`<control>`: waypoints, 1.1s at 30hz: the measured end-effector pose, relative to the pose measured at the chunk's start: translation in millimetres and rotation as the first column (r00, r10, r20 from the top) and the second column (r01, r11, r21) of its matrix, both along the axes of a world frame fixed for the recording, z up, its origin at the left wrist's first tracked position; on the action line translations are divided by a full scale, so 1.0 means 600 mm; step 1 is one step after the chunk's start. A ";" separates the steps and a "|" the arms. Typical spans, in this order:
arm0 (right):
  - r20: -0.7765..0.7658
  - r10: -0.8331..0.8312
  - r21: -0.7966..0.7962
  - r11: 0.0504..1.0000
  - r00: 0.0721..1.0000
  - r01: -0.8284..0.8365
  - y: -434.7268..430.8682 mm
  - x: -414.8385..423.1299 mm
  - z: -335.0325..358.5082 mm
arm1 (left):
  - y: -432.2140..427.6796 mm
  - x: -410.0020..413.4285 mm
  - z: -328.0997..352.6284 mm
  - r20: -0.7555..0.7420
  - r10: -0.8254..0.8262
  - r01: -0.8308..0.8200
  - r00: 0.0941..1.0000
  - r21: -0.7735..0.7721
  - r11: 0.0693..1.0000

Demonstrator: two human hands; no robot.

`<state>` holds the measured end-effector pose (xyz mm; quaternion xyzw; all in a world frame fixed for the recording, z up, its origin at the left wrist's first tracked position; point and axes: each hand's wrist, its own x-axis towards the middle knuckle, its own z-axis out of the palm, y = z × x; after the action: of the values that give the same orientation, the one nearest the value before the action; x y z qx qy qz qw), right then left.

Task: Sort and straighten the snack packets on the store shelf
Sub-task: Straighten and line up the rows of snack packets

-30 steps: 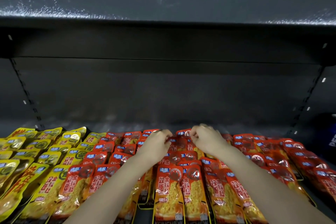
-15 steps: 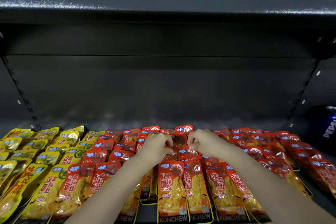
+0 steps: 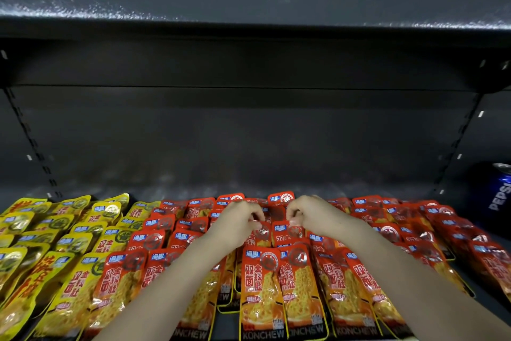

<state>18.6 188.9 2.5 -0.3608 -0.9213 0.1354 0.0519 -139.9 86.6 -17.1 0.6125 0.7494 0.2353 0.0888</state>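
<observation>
A dark metal store shelf [image 3: 249, 183] holds overlapping rows of glossy red snack packets [image 3: 261, 285], with yellow packets [image 3: 69, 232] grouped at left. The left hand [image 3: 235, 223] and right hand [image 3: 312, 216] each pinch a red packet's top edge mid-shelf. Colours look largely sorted; several rows remain crooked.

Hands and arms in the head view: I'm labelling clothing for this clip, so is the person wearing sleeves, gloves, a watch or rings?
Nothing worn shows. The left hand and right hand are bare, with no gloves, and no rings can be seen on the fingers that show. Both forearms are uncovered from the wrist down to the bottom edge of the picture: no sleeve, cuff, watch or bracelet is in view.
</observation>
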 end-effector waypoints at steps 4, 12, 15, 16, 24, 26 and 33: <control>-0.009 -0.006 0.069 0.998 1.000 0.006 -0.009 0.002 0.003 | -0.004 0.002 -0.007 -0.027 -0.004 0.004 1.000 0.012 1.000; -0.043 0.108 0.256 0.962 0.993 -0.094 -0.061 0.011 0.004 | -0.042 0.022 0.007 -0.269 -0.127 0.119 0.955 -0.043 0.992; -0.034 0.145 0.252 0.959 0.989 -0.132 -0.085 0.010 0.002 | -0.052 0.026 0.003 -0.312 -0.141 0.134 0.940 -0.044 0.990; -0.029 0.147 0.241 0.961 0.989 -0.136 -0.092 0.008 0.001 | -0.054 0.028 0.001 -0.323 -0.144 0.137 0.935 -0.043 0.990; -0.027 0.130 0.275 0.954 0.991 -0.118 -0.133 0.000 -0.012 | -0.076 0.036 -0.011 -0.349 -0.142 0.143 0.927 -0.021 0.989; -0.025 0.114 0.279 0.955 0.993 -0.102 -0.142 0.005 -0.013 | -0.086 0.036 -0.010 -0.346 -0.149 0.149 0.926 -0.028 0.988; -0.032 0.098 0.255 0.963 0.995 -0.087 -0.174 0.013 -0.016 | -0.116 0.039 -0.006 -0.369 -0.194 0.175 0.909 -0.084 0.981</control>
<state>26.2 84.5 -6.9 -0.3046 -0.9456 0.0268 0.1115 -116.2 16.7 -21.0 0.7117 0.6970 0.0857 -0.0193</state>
